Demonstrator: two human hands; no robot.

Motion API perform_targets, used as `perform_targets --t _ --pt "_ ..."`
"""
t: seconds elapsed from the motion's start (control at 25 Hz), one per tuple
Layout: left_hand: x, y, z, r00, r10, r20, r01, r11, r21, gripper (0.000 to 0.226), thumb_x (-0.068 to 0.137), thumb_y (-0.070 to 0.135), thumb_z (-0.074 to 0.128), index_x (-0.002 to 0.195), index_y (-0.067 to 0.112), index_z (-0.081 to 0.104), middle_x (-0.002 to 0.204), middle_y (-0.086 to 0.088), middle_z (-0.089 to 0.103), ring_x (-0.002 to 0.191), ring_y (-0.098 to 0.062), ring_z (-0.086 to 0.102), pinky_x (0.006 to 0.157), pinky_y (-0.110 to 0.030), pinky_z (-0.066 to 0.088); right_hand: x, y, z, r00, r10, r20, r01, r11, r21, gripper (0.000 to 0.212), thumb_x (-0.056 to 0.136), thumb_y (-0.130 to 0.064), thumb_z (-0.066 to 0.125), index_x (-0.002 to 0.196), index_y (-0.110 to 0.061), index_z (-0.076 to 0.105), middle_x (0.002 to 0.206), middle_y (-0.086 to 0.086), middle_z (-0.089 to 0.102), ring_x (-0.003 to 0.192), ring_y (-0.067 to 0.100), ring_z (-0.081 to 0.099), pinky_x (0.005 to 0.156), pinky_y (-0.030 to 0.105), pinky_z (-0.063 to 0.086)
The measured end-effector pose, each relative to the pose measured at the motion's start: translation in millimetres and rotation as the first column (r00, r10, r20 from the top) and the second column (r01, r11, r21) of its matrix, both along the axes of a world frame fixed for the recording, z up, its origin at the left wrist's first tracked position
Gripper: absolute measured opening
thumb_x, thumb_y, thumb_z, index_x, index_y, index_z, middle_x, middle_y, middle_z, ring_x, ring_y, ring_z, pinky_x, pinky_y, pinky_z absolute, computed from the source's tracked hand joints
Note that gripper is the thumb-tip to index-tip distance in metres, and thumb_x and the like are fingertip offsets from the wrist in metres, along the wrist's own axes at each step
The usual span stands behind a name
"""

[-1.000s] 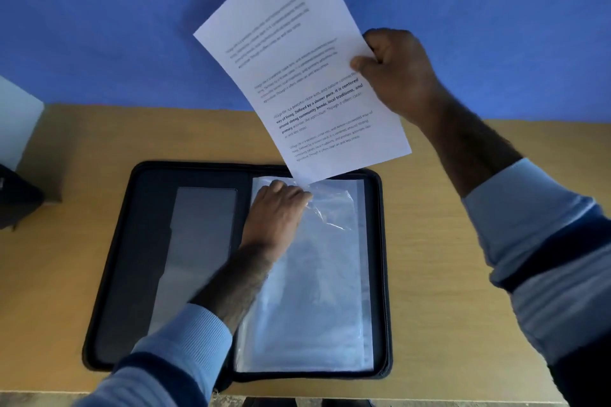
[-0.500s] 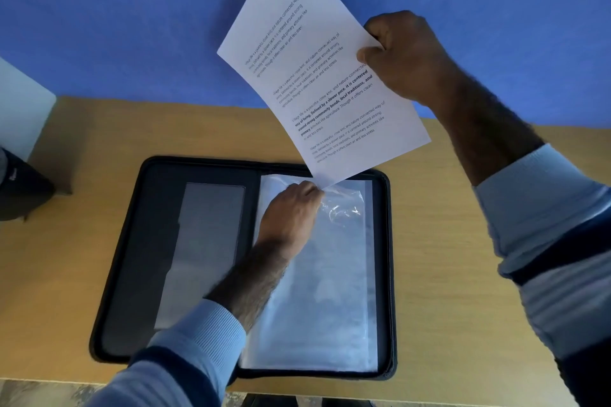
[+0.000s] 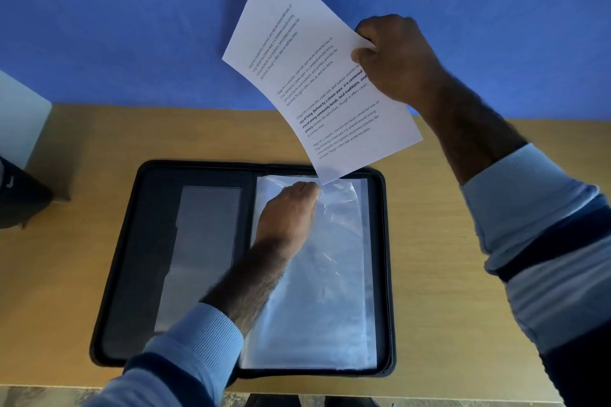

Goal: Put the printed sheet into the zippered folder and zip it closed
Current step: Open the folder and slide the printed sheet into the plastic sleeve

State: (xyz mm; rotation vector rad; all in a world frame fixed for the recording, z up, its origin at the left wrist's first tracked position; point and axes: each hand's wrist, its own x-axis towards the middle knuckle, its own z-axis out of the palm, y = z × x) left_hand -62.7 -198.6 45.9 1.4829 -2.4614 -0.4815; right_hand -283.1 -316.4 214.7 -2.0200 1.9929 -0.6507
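On the wooden table, seen from the head camera, the zippered folder lay fully open and flat, its black rim running round both halves. The left half showed a dark lining with a long grey pocket set into it. The right half carried a stack of clear plastic sleeves, glossy and slightly crumpled toward the far end.

The left hand rested on the far left part of those sleeves, fingers curled down at the sleeve's top edge; the plastic there was rucked up just beside the knuckles, but I could not tell whether the fingers were pinching the film or only pressing on it. Its forearm came in from the near edge, with a pale blue sleeve cuff pushed back.

The right hand was raised above the far right side of the table, closed on the right edge of the printed sheet, thumb on the printed face and the other fingers behind. The sheet hung tilted in the air, text facing the viewer, its lowest corner reaching down to the far edge of the sleeves, just beside the left hand's fingertips.

Behind the table stood a blue wall. At the far left edge sat a pale block and a dark object, only partly in view.
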Motion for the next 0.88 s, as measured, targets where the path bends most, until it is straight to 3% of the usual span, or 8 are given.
perform_targets --t 0.12,0.24,0.36,0.44,0.56,0.76,0.88 --pt "-1 2 5 1.000 0.005 -0.004 -0.005 1.000 -0.009 0.006 0.098 0.014 0.054 0.093 0.015 0.056 0.087 -0.002 0.062 0.077 -0.029 0.060 0.056 -0.042 0.050 -2 1 -1 0.999 -0.009 0.038 0.010 1.000 -0.003 0.015 0.093 -0.016 0.058 0.088 -0.002 0.060 0.090 0.007 0.064 0.080 0.020 0.058 0.058 0.023 0.038" --pt "-4 1 10 1.000 0.000 -0.023 0.000 1.000 -0.016 0.007 0.098 0.016 0.053 0.093 0.014 0.058 0.091 -0.003 0.062 0.080 -0.028 0.060 0.054 -0.041 0.050 0 1 -3 0.993 -0.033 0.116 0.029 0.999 0.038 0.014 0.092 -0.014 0.058 0.088 -0.001 0.062 0.086 0.006 0.063 0.074 0.014 0.056 0.049 0.008 0.034" --pt "-9 -1 15 0.999 0.021 -0.044 -0.021 1.000 0.002 0.010 0.097 0.017 0.053 0.091 0.013 0.059 0.098 -0.004 0.058 0.083 -0.026 0.060 0.052 -0.034 0.039 8 3 -12 0.990 -0.037 0.139 0.023 0.995 0.099 0.010 0.093 -0.013 0.058 0.086 -0.007 0.062 0.086 0.000 0.061 0.065 0.005 0.053 0.046 0.005 0.032" --pt "-12 -3 18 0.997 0.039 -0.061 -0.038 0.999 0.025 0.009 0.097 0.016 0.055 0.093 0.012 0.062 0.102 -0.004 0.058 0.086 -0.025 0.059 0.056 -0.031 0.035 14 4 -24 0.985 -0.044 0.169 0.022 0.992 0.126 0.013 0.093 -0.013 0.057 0.091 -0.003 0.065 0.091 0.005 0.067 0.070 0.007 0.061 0.051 0.010 0.042" --pt "-14 -6 22 0.996 0.044 -0.080 -0.041 0.998 0.048 0.009 0.098 0.015 0.056 0.096 0.011 0.064 0.103 -0.005 0.058 0.090 -0.024 0.058 0.058 -0.031 0.038 22 6 -43 0.964 -0.072 0.255 0.034 0.988 0.151 0.016 0.092 -0.012 0.057 0.094 0.002 0.064 0.097 0.012 0.072 0.083 0.023 0.069 0.068 0.033 0.055" --pt "-17 -11 27 0.996 0.066 -0.061 -0.062 0.996 0.062 0.012 0.099 0.015 0.054 0.098 0.012 0.065 0.104 -0.006 0.057 0.092 -0.026 0.057 0.061 -0.034 0.042 35 9 -67 0.919 -0.110 0.378 0.047 0.984 0.171 0.013 0.091 -0.009 0.057 0.081 -0.002 0.059 0.070 -0.002 0.056 0.062 0.009 0.052 0.053 0.022 0.039" --pt "-22 -10 28 0.996 0.065 -0.055 -0.062 0.997 0.056 0.011 0.097 0.015 0.057 0.099 0.012 0.068 0.105 -0.006 0.059 0.093 -0.025 0.058 0.064 -0.032 0.044 40 13 -74 0.886 -0.160 0.435 0.091 0.980 0.177 0.030 0.093 -0.007 0.056 0.066 -0.015 0.046 0.062 -0.010 0.045 0.049 -0.003 0.045 0.048 0.017 0.033"
